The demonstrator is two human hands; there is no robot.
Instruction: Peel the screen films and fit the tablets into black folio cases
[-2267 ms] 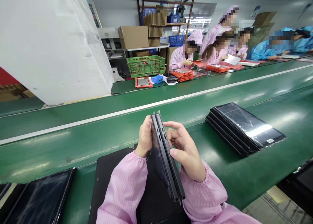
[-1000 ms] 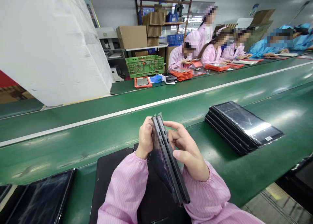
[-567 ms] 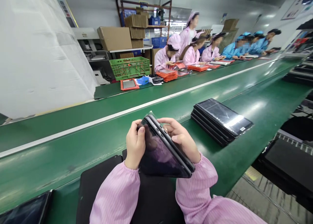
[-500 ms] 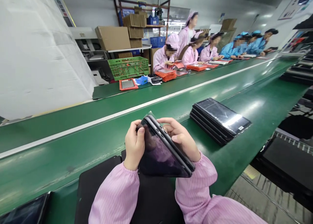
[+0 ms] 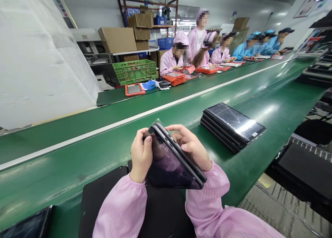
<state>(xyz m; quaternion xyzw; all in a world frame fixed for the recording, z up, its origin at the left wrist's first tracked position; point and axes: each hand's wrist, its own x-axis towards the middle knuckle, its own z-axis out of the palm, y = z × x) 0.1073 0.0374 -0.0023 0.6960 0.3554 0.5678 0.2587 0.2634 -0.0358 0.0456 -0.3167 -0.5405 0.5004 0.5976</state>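
Note:
Two tablets (image 5: pixel 173 158) are held together, tilted on edge, with the dark glossy screen of the nearer one towards me and their port edges side by side. My left hand (image 5: pixel 141 153) grips the left corner, its thumb on the near screen. On the far side, my right hand (image 5: pixel 190 144) has its fingers curled against the back tablet and its index finger at the top edge; part of that grip is hidden. Below both hands lies a flat black mat (image 5: pixel 111 200) on the green bench.
A stack of several tablets (image 5: pixel 230 124) stands right on the green belt (image 5: pixel 109 137). Another tablet (image 5: pixel 28 224) lies at lower left. Black trays (image 5: pixel 306 172) sit on a wire rack at right. Across the line, co-workers sit behind orange-framed tablets (image 5: pixel 174 78) and a green crate (image 5: pixel 135 72).
The view has shifted very slightly. Both hands keep the same hold on the tablets. Across the line, the standing co-worker has turned a little.

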